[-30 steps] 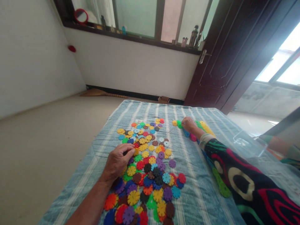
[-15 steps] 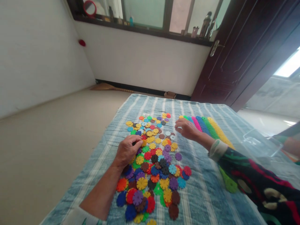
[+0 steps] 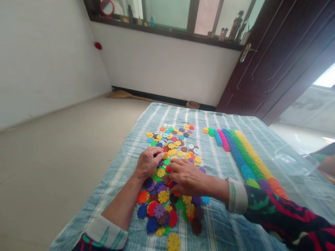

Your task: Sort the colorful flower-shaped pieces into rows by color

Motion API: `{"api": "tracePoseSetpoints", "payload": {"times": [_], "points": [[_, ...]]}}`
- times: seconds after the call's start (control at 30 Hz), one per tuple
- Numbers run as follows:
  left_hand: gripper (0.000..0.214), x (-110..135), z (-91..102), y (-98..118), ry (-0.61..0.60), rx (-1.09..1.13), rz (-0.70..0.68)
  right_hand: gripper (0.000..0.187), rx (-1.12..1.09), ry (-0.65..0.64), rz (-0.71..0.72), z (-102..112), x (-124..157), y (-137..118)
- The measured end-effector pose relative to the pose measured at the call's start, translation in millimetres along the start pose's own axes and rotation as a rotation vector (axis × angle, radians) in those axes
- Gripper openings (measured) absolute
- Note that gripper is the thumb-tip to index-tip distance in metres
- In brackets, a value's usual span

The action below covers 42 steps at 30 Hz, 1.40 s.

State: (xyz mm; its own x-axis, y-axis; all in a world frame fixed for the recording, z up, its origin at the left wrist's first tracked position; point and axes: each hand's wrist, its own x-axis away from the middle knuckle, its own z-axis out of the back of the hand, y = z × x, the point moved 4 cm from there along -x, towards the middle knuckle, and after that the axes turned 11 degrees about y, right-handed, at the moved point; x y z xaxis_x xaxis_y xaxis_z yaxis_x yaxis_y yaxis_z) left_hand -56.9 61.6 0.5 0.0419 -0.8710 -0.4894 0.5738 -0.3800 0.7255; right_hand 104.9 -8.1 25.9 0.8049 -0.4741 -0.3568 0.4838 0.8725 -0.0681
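A loose pile of notched plastic discs in many colours lies along the middle of the table. On the pile's left side, my left hand is pinched, with a yellow notched disc at its thumb and fingertips. My right hand reaches across the pile from the right, palm down, its fingers apart and slightly bent. Its fingertips hover over or touch red discs near the centre; the hand hides part of the pile. To the right lie overlapping rows of discs sorted by colour, among them a pink row and a long yellow row.
A striped blue cloth covers the table. A clear plastic box stands at the right, with part of another person beyond it. Past the table are a dark door and a windowsill holding bottles and a red-rimmed mirror.
My right hand has moved left and nearer, from beside the sorted rows to over the pile. My left hand stays at the same yellow disc. The view has shifted slightly.
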Motion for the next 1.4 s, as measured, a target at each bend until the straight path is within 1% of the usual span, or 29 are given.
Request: {"api": "tracePoseSetpoints", "payload": {"times": [0.2,0.33,0.43,0.6,0.77,0.93,1.0,1.07,1.13,1.2,1.23,1.33,1.4], "points": [[0.02,0,-1.2,0,-0.008,0.005,-0.01,0.011,-0.017,-0.008,-0.075,6,10,23],[0.021,0,-0.9,1,-0.011,0.003,-0.006,0.005,-0.015,0.012,-0.122,8,15,32],[0.021,0,-0.6,1,-0.013,0.0,0.001,0.005,-0.031,0.03,-0.123,8,15,29],[0.021,0,-0.6,0,-0.006,0.003,-0.002,0.009,-0.126,0.022,-0.052,8,13,17],[0.02,0,-0.4,-1,-0.008,-0.001,-0.001,0.01,-0.15,0.012,-0.085,10,10,19],[0.022,-2,0.6,-3,-0.009,-0.006,0.001,0.008,-0.334,0.068,-0.121,9,7,22],[0.022,-3,0.9,-4,-0.005,-0.006,0.004,0.008,-0.451,0.103,-0.164,9,6,29],[0.023,-4,0.9,-6,-0.007,-0.004,0.005,0.007,-0.536,0.175,-0.254,13,6,48],[0.024,-4,0.9,-6,-0.016,-0.002,0.003,0.007,-0.507,0.28,-0.403,21,10,81],[0.025,-4,1.4,-6,-0.019,-0.001,0.002,0.01,-0.325,0.361,-0.596,32,20,125],[0.025,-4,1.8,-6,-0.017,-0.002,0.003,0.01,-0.264,0.389,-0.658,37,27,148],[0.025,-4,2.7,-6,-0.016,-0.01,0.007,0.014,-0.128,0.454,-0.799,50,50,210],[0.025,-4,2.9,-5,-0.017,-0.014,0.006,0.014,-0.045,0.484,-0.884,54,67,241]]}}
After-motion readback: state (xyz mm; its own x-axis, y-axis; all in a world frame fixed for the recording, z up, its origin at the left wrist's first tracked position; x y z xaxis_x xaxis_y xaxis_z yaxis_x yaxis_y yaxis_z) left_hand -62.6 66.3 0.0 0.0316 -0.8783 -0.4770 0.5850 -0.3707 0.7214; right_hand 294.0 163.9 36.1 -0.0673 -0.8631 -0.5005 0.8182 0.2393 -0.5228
